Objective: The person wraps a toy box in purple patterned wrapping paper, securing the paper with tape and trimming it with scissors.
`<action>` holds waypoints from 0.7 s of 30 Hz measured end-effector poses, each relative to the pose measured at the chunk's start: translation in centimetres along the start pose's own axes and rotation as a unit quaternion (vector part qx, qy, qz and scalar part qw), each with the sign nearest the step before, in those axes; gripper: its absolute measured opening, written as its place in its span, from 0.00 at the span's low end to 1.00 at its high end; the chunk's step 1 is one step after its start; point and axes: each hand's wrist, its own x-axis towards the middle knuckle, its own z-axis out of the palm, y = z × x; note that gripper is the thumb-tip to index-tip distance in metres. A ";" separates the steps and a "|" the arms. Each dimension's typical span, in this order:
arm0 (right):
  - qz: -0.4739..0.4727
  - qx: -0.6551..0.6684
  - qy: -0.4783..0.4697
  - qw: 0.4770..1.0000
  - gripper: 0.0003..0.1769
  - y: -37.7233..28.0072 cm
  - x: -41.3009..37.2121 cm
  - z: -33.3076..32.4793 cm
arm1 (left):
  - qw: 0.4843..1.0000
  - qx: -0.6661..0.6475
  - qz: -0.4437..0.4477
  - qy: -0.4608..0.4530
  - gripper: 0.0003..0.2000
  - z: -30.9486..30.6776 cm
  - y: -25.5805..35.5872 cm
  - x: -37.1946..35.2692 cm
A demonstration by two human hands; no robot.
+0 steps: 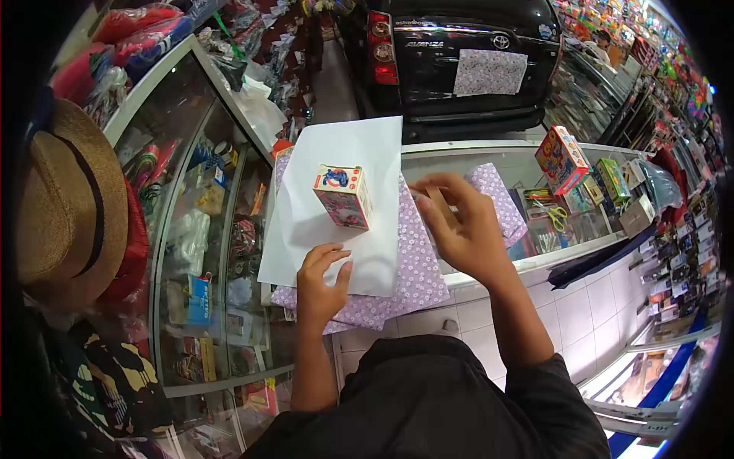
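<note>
A small printed box (344,200) stands upright on a sheet of white paper (306,252). Purple floral paper (420,264) lies under the white sheet on the glass counter. My left hand (321,284) rests at the near edge of the white sheet, below the box, its fingers apart and nothing in it. To the right of the box, my right hand (462,226) is raised over the floral paper, thumb and fingers curled around a flat brown piece (441,203). What that brown piece is I cannot make out.
A glass display case (222,229) fills the left side, with a straw hat (73,203) beyond it. Yellow-green scissors (557,219) and a colourful box (562,159) are at the counter's right. A black car (459,69) stands behind the counter.
</note>
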 end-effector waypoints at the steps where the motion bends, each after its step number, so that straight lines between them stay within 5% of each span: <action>1: 0.044 0.045 0.010 0.998 0.13 -0.1 -1.0 -0.4 | 1.000 -0.006 -0.010 0.007 0.07 0.1 -0.2 0.0; 3: 0.090 0.107 0.005 0.990 0.12 0.1 -3.0 -0.7 | 1.000 -0.007 -0.003 0.013 0.07 0.5 -0.6 -0.1; 5: 0.175 0.236 -0.002 0.956 0.12 0.3 -5.1 -1.4 | 0.991 -0.004 -0.131 -0.030 0.06 0.6 0.3 -0.4; 7: 0.233 0.281 0.013 0.931 0.14 -0.7 -6.5 -1.4 | 0.991 -0.034 -0.119 -0.050 0.07 1.1 1.8 -0.7; 9: 0.246 0.287 0.029 0.925 0.12 -0.9 -7.9 -1.2 | 0.956 -0.245 -0.140 -0.086 0.10 1.9 3.9 -1.1; 11: 0.276 0.275 0.012 0.921 0.11 -0.9 -9.3 -1.4 | 0.930 -0.312 -0.156 -0.118 0.16 2.2 6.3 -1.2; 13: 0.323 0.224 -0.044 0.919 0.11 -1.2 -10.4 -2.1 | 0.933 -0.305 -0.070 -0.178 0.21 3.1 7.8 -1.2; 21: 0.349 0.104 -0.120 0.924 0.11 -1.1 -11.8 -6.4 | 0.950 -0.268 -0.039 -0.157 0.05 8.4 9.1 -1.5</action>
